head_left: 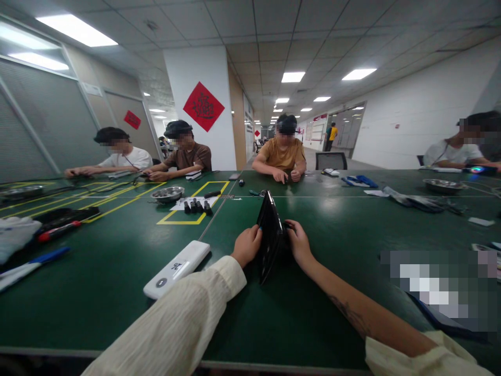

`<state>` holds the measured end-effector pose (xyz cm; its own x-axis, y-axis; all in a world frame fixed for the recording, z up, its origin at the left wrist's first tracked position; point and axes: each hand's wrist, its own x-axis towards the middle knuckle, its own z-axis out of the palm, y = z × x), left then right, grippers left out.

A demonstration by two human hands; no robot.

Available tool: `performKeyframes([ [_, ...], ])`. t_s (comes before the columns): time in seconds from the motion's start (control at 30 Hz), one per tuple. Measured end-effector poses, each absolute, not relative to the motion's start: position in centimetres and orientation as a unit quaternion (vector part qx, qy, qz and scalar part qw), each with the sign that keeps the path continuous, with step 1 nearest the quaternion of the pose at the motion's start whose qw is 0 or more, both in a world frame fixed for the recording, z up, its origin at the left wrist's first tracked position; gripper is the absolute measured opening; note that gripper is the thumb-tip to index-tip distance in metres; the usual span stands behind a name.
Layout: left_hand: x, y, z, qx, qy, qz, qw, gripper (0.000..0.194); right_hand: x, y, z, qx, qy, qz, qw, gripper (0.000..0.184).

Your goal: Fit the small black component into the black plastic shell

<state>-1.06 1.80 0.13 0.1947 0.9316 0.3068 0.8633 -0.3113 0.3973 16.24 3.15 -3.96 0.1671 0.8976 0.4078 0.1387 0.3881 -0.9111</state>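
Observation:
A thin black panel (270, 237) with a glossy edge stands on end above the green table, seen nearly edge-on, so its kind does not show. My left hand (248, 245) grips its left side with the fingers closed. On the opposite side, my right hand (299, 243) is closed at the panel's right, its fingertips partly hidden behind it. A white device with a small display (178, 269) lies to the left of my left hand. Past the panel's top is a small teal-handled tool (257, 193).
Several short black cylinders (198, 206) stand near a metal bowl (167, 194) at left. A red-and-black tool (58, 231) and a blue-and-white one (35, 266) lie further left. Blue gloves (360, 181) are at back right. A co-worker (279, 154) sits opposite; others sit around.

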Motion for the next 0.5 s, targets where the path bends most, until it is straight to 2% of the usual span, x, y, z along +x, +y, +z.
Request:
performKeyframes([
  [0.2, -1.4, 2.4, -0.6, 0.779, 0.514, 0.331, 0.143, 0.022, 16.2, 2.3, -3.0, -0.436, -0.593, 0.258, 0.626, 0.036],
  [0.37, -1.6, 3.2, -1.9, 0.767, 0.448, 0.414, 0.201, 0.020, 16.1, 1.9, -2.5, -0.438, -0.621, 0.165, 0.629, 0.039],
  [0.5, -1.6, 3.4, -2.5, 0.763, 0.397, 0.430, 0.274, 0.019, 16.1, 1.7, -2.0, -0.433, -0.634, 0.101, 0.633, 0.040],
])
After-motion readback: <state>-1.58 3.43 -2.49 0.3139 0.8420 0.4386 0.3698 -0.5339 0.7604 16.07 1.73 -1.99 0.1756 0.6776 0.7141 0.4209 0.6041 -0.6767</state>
